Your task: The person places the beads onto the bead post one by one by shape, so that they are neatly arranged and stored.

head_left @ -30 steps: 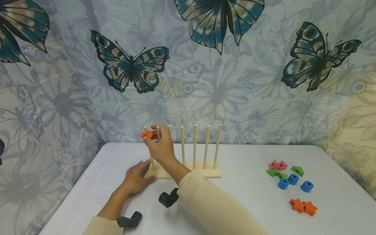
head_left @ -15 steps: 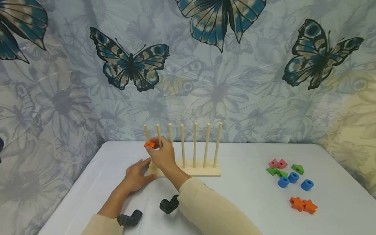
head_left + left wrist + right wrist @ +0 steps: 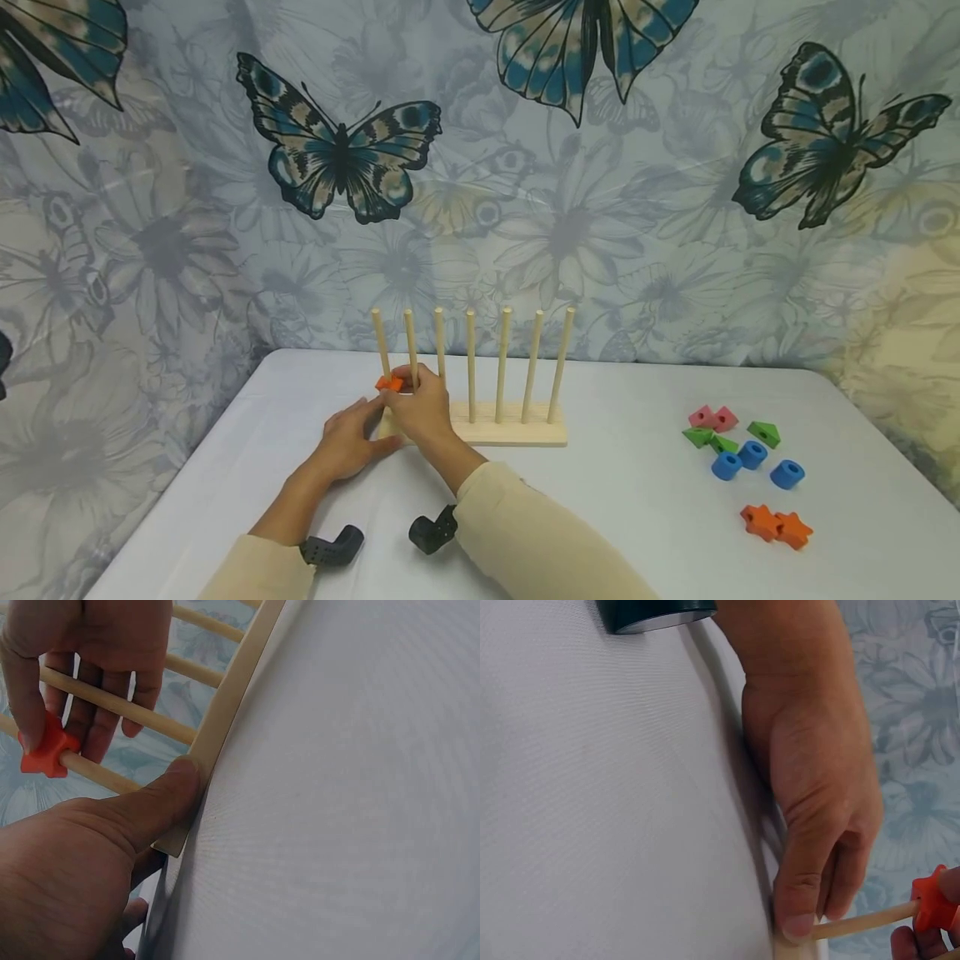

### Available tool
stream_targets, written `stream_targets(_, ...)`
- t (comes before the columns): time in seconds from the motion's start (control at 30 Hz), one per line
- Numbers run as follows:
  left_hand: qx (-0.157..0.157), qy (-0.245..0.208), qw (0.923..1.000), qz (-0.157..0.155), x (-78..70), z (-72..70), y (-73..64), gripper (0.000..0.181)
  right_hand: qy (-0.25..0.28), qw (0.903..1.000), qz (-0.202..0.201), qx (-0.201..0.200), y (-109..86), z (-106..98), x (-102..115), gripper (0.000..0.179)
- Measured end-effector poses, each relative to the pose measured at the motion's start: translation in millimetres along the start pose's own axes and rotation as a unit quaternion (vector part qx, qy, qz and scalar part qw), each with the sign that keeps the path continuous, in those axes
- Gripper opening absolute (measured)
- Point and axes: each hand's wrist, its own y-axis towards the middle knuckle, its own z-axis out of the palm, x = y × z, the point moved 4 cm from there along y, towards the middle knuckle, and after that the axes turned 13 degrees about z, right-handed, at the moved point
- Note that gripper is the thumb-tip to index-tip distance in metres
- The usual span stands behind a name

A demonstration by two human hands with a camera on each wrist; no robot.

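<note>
An orange star-shaped bead (image 3: pixel 388 383) is threaded on the leftmost peg (image 3: pixel 381 343) of a wooden peg stand (image 3: pixel 510 433). My right hand (image 3: pixel 427 410) pinches this star between thumb and fingers, partway down the peg. In the left wrist view the star (image 3: pixel 46 752) has the peg running through it, with bare peg between it and the base. My left hand (image 3: pixel 347 442) holds the left end of the base, its thumb (image 3: pixel 180 776) on the front edge and its other fingers partly hidden behind. The remaining pegs bear nothing.
On the white table (image 3: pixel 622 517), to the right, lie two orange stars (image 3: pixel 777 527), several blue cylinders (image 3: pixel 787 474), green triangular beads (image 3: pixel 765 432) and pink beads (image 3: pixel 713 418). Behind the table hangs a butterfly-patterned cloth (image 3: pixel 570 250).
The right hand has brought the orange star down the leftmost peg, from near its tip to its lower part. The left hand has stayed at the base's end.
</note>
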Motion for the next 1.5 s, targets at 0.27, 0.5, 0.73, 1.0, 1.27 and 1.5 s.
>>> stream_targets(0.27,-0.012,0.008,0.9998,0.015,0.3,-0.8,-3.1,0.072,-0.024,0.9994,0.019,-0.012,1.5,2,-12,0.019)
stream_targets(0.5,-0.007,0.01,0.9999,0.008,-1.4,-1.2,-2.3,0.073,-0.072,0.9961,0.046,-0.022,4.2,2,-21,0.019)
stream_targets(0.73,-0.01,0.003,1.0,0.0,-1.7,-1.0,0.0,0.074,-0.108,0.993,0.037,-0.027,5.3,1,-28,0.019)
stream_targets(1.0,-0.01,0.01,0.9999,0.0,-0.4,-1.0,0.0,0.077,-0.179,0.9828,-0.018,-0.042,3.4,0,-30,0.022)
stream_targets(1.27,-0.004,0.011,0.9999,-0.013,-3.3,-1.7,0.3,0.077,-0.208,0.978,-0.012,-0.013,-6.4,-11,-20,0.039)
stream_targets(1.5,-0.002,0.001,0.9999,-0.017,-3.9,-1.1,-0.8,0.078,-0.192,0.9806,-0.022,0.032,-26.4,-30,-5,0.054)
